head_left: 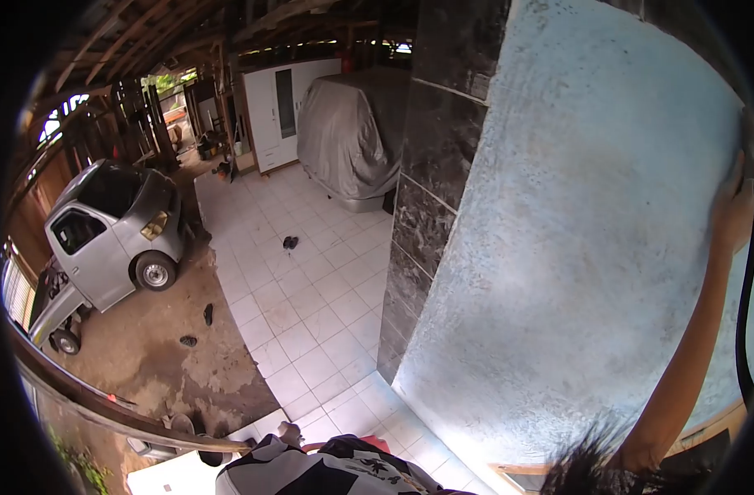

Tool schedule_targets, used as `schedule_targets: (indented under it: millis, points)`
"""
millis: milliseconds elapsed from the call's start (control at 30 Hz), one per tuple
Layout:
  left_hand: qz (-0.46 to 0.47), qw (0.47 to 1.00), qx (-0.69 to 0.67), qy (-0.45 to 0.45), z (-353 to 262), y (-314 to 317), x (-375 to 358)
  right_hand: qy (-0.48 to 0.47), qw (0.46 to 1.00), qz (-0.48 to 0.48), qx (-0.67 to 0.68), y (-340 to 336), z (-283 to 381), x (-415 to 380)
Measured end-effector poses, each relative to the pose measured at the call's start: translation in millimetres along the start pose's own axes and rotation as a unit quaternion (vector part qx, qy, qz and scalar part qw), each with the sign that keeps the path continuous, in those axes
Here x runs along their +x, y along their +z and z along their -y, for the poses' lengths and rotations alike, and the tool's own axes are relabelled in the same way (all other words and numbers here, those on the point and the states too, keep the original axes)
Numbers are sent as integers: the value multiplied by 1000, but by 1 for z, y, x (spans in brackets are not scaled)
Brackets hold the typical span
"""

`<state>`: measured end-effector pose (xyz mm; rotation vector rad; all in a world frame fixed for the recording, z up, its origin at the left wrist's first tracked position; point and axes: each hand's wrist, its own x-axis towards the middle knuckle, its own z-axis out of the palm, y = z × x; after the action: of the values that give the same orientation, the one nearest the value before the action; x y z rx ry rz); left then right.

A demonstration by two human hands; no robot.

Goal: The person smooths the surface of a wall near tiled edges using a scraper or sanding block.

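Observation:
Raised at the far right, my right hand (730,219) is against the light blue wall (575,214), its bare arm reaching up from the bottom. Its fingers are closed around a dark greyish thing at the dim image edge, too unclear to name. Low in the view, my left hand (290,434) appears small beside the black-and-white shirt (335,469), near the end of a wooden rail (146,427). Its fingers look curled, and what they hold, if anything, cannot be made out.
Dark tiles (430,190) edge the blue wall. Below are a white tiled floor (311,289), sandals (290,242), a silver pickup (104,231) on bare ground, a covered vehicle (340,128) and a white cabinet (265,120). A black cable (746,322) hangs at right.

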<state>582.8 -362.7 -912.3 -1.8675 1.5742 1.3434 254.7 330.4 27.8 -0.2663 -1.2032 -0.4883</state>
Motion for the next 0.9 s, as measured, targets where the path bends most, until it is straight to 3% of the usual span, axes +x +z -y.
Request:
schedule_targets:
  millis: [67, 133, 200, 233, 300, 367, 400, 433, 467, 500, 533, 567, 600, 667, 733, 800, 833, 900]
  points:
    - [-8, 994, 50, 95, -18, 47, -2, -3, 998, -24, 56, 5, -3, -1]
    - [34, 988, 15, 147, -75, 67, -66, -16, 1000, -8, -19, -4, 0, 1]
    - [102, 951, -1, 291, -128, 93, -113, -3, 999, 33, -11, -16, 4, 5]
    - [114, 928, -20, 354, -156, 87, -182, 5, 999, 52, 5, -14, 4, 2]
    - [59, 756, -54, 649, -211, 163, -125, 26, 997, 68, 4, 8, -1, -12]
    - [89, 736, -57, 669, -282, 113, -301, 35, 997, 65, -21, 13, -5, -14]
    - [70, 672, -86, 733, -318, 112, -339, 15, 998, 46, -38, 3, 0, -8]
    - [74, 654, -103, 746, -349, 95, -398, 5, 998, 38, -54, -7, 4, -5]
    - [77, 588, -163, 789, -377, 78, -455, -6, 997, 28, -71, -16, 7, -2]
    - [116, 607, -157, 771, -398, 52, -514, -7, 995, 29, -94, -23, 12, -2]
    - [63, 468, -237, 849, -432, 50, -546, -7, 993, 29, -118, -23, 13, -3]
    - [33, 423, -229, 876, -451, 22, -594, 20, 1000, -3, -2, -18, 12, -4]
    - [61, 444, -205, 870, -466, -2, -636, 19, 1000, -6, -11, -23, 12, -3]
    - [-16, 312, -280, 908, -524, -16, -691, 32, 999, 12, 4, -34, 22, 1]
    - [-11, 299, -293, 908, -567, -28, -737, 27, 1000, 9, -3, -32, 21, 1]
    - [-115, 268, -197, 936, -572, -50, -781, 32, 999, 17, 11, -43, 28, 4]
    - [-111, 264, -203, 936, -575, -51, -795, 30, 999, 12, 6, -42, 27, 4]
    - [-187, 237, -118, 946, -580, -48, -814, 41, 999, 14, 18, -41, 27, 4]
